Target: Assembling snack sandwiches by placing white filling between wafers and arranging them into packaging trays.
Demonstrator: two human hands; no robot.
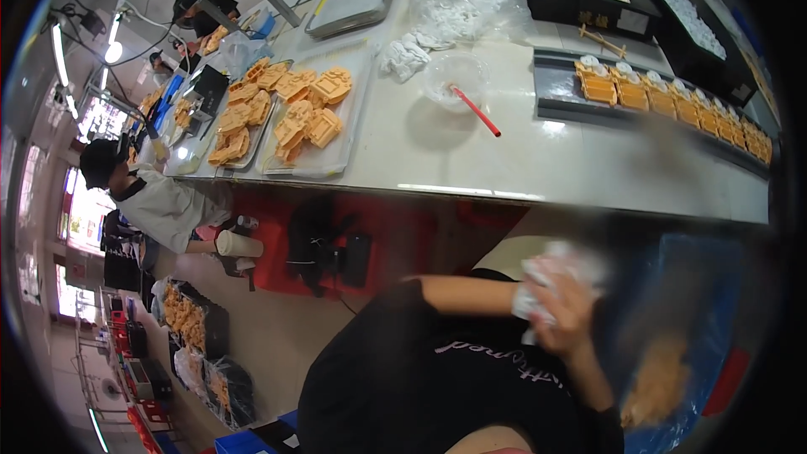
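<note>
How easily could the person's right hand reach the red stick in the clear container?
Probably yes, if the right hand leaves the white cloth: the red stick pokes out of the clear container, and nothing appears to cover its free end.

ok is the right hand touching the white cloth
Touching: the head view, though blurred there, shows the right hand laid directly over the white cloth, no gap visible.

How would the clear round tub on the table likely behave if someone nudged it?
The clear tub would probably slide easily, since the tabletop looks smooth and glossy. It is likely light for its size, as its wall looks thin and see-through. The red stick juts past its rim, so catching that might tip it.
</note>
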